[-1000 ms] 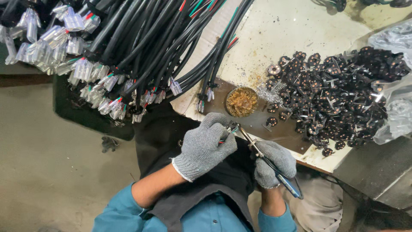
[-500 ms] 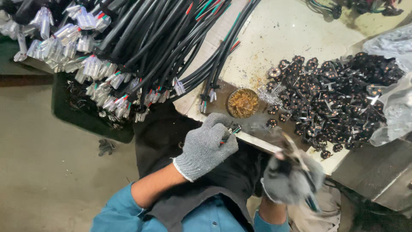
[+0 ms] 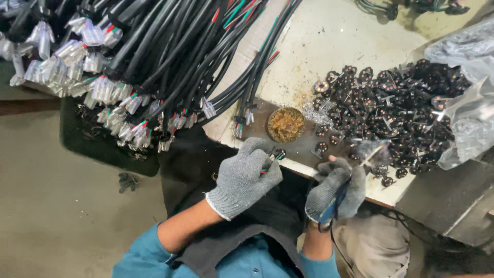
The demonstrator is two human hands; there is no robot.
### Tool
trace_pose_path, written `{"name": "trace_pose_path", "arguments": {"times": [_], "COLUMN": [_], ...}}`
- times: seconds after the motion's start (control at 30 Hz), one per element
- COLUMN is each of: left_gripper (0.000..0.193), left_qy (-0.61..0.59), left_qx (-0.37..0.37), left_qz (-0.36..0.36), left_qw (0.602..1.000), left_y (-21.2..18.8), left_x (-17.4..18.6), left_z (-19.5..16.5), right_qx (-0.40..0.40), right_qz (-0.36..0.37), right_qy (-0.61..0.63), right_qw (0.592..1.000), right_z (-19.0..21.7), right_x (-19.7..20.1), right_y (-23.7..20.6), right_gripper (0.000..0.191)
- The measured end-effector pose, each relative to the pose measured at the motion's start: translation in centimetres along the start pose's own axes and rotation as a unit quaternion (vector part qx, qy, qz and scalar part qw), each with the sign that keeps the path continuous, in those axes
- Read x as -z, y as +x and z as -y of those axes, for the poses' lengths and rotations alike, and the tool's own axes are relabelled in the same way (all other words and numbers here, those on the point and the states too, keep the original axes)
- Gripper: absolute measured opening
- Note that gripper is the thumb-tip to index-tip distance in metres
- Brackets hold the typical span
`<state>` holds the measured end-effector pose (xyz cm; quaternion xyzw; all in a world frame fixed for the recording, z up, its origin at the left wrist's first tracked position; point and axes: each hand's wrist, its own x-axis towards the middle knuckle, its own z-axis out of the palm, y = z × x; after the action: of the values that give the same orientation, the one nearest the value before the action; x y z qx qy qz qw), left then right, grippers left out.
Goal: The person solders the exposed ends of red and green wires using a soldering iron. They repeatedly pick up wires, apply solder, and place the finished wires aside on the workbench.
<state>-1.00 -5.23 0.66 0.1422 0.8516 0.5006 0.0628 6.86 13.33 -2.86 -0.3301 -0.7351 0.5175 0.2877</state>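
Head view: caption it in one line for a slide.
Gloved left hand pinches a cable end while the gloved right hand grips a blue-handled tool beside heaped black connectors.

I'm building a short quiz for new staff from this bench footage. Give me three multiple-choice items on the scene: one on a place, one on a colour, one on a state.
1. Where is the small round tin of brassy material?
A. On the floor
B. On the bench edge, beyond the hands
C. Inside the plastic bag

2. What colour are the gloves?
A. Grey
B. Orange
C. White

3. What is the left hand doing?
A. Lying flat and empty
B. Closed around a cable end with coloured wires
C. Resting on the plastic bag

Answers:
1 B, the tin sits near the bench edge, beside the heap of black plug parts.
2 A, both hands wear grey knit.
3 B, wire ends stick out of the fist.
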Motion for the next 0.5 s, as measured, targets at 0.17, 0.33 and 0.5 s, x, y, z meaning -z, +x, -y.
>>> {"name": "trace_pose_path", "arguments": {"times": [0.17,0.33,0.5], "left_gripper": [0.024,0.024,0.023], "left_qy": [0.008,-0.015,0.021], "left_qx": [0.001,-0.008,0.014], "left_qz": [0.002,0.000,-0.003], "left_qw": [1.000,1.000,1.000], "left_y": [0.0,0.3,0.4], "left_x": [0.1,0.5,1.1], "left_z": [0.1,-0.2,-0.2], "right_qx": [0.187,0.181,0.221], "right_qz": [0.078,0.087,0.099], "right_qy": [-0.200,-0.207,-0.224], "right_qw": [0.959,0.957,0.944], "right_z": [1.4,1.9,2.1], "right_x": [-1.9,-2.2,-1.9], "right_y": [0.7,0.6,0.5], "right_gripper": [0.032,0.032,0.036]}}
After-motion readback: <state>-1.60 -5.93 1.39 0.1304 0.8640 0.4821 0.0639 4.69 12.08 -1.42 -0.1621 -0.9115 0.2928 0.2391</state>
